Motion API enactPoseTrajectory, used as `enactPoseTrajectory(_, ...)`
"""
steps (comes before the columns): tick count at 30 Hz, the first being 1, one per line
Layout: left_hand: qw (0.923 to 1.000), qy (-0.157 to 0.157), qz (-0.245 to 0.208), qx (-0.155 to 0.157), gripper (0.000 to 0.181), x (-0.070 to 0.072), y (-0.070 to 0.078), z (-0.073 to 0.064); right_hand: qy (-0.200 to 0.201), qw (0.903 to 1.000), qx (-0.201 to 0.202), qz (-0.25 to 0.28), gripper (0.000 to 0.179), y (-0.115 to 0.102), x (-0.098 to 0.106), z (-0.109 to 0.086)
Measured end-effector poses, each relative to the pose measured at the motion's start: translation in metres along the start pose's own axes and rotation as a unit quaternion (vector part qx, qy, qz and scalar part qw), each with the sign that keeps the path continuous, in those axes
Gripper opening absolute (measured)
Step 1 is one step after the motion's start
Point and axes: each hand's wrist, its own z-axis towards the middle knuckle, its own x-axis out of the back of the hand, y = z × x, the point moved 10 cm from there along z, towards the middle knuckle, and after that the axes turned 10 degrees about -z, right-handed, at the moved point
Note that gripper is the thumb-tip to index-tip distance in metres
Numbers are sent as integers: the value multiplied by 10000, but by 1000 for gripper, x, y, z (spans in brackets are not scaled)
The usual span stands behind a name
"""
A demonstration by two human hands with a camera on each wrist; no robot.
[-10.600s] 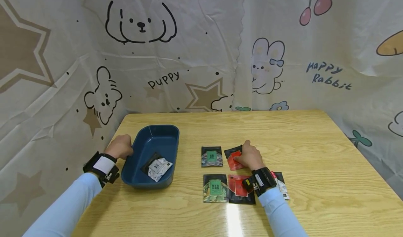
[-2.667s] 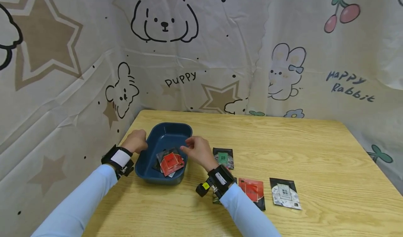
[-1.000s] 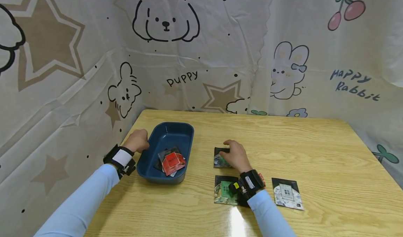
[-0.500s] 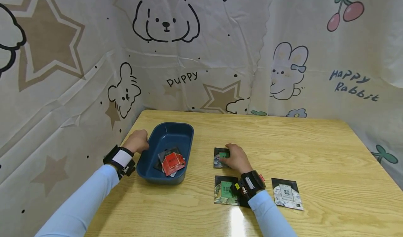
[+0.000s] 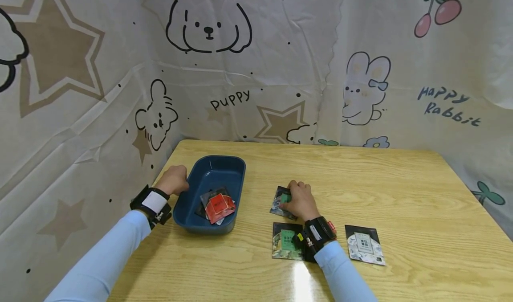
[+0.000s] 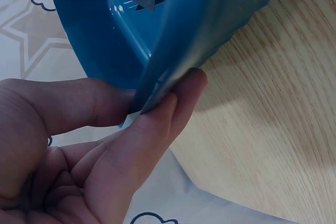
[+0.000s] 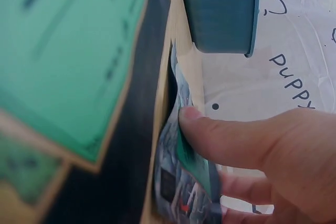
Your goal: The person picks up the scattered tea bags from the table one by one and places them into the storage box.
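Observation:
My left hand (image 5: 173,180) pinches the left rim of a dark blue tub (image 5: 218,175); the left wrist view has the thumb inside the wall (image 6: 142,90) and fingers outside. A red packet (image 5: 221,206) lies over other packets in the tub. To the right of it, my right hand (image 5: 303,200) grips a small dark flat packet with a green label (image 5: 276,204). Seen from the right wrist, this packet (image 7: 181,187) stands tilted and bowed, thumb on its front and fingers behind.
In front of the right hand lies a larger green-labelled packet (image 5: 286,244); a dark packet beside it is mostly hidden under the wrist strap. A black-and-white packet (image 5: 364,245) is further right. Patterned cloth (image 5: 248,34) hangs behind the wooden table (image 5: 401,186).
Earlier, the right hand held the red packet on the table; that packet came to lie in the tub. Since half a second ago, the small green-labelled packet has turned and tilted in the right hand.

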Motion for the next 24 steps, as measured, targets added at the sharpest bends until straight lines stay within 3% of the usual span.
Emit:
enactPoseTrajectory(7, 10000, -34, 8, 6, 33, 1, 3, -2, -2, 9998, -88, 163, 48, 6, 4, 0)
enactPoseTrajectory(14, 9999, -80, -26, 141, 35, -1, 0, 0, 35, 9995, -179, 259, 29, 10, 12, 1)
enactPoseTrajectory(24, 9998, -97, -33, 150, 34, -1, 0, 0, 57, 9976, -180, 663, 26, 13, 11, 3)
